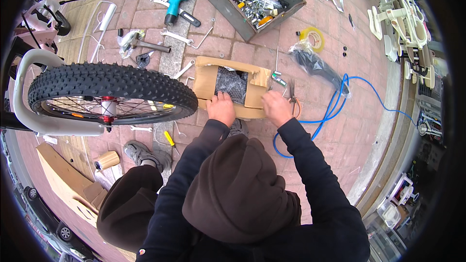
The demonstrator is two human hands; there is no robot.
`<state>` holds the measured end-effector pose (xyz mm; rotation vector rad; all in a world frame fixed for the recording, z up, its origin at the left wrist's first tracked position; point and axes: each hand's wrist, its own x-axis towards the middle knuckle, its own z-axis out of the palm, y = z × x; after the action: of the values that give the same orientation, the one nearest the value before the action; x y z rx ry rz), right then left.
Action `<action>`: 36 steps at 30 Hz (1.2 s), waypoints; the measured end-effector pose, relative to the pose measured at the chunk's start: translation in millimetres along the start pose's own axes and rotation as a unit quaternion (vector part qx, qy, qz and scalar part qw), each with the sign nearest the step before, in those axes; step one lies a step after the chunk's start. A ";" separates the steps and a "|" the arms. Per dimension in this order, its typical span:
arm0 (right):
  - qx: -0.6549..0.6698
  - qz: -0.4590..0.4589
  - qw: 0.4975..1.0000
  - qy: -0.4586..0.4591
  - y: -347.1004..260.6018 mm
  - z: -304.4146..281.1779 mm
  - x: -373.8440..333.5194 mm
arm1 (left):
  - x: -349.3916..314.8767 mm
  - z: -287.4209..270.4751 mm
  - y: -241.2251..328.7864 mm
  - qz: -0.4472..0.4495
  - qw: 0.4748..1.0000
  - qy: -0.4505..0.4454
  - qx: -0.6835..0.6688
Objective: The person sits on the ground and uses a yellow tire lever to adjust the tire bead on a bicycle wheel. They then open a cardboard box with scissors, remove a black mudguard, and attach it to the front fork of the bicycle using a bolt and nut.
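Note:
A small cardboard box (205, 80) lies on the paving in front of me with its top flaps folded outward. Inside it sits something in clear bubble wrap (231, 83). My left hand (222, 108) grips the box's near side, fingers curled over the edge. At the near right corner my right hand (277, 108) is closed with its fingers together; whatever it holds is hidden. Just beyond the right hand lie a small green-and-white tube (279, 80) and dark-bladed scissors (292, 89) with orange handles.
A bicycle wheel (111, 85) in a white fork stands at the left. Farther off are a teal cordless drill (173, 1), wrenches (176, 37) and a metal toolbox (250, 31). A tape roll (312, 39), a plastic-wrapped black part (318, 68) and a blue hose (324, 120) lie right.

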<state>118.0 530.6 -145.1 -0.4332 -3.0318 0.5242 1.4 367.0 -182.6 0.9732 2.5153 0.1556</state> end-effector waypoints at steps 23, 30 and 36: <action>0.088 0.147 0.976 -0.137 -43.9 66.6 75.6 | -16.9 -25.6 -6.8 -0.097 0.968 0.105 -0.208; 0.043 0.123 0.979 -0.157 -41.4 63.8 69.7 | -19.5 -21.0 -14.7 -0.080 0.950 0.122 -0.278; 0.222 0.107 0.943 -0.222 -21.8 -12.7 54.9 | -23.2 -18.5 -19.7 -0.073 0.879 0.184 -0.434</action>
<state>60.5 530.3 -126.6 -0.6973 -3.1228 1.4645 -3.6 337.8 -162.7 0.3884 2.3727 1.3896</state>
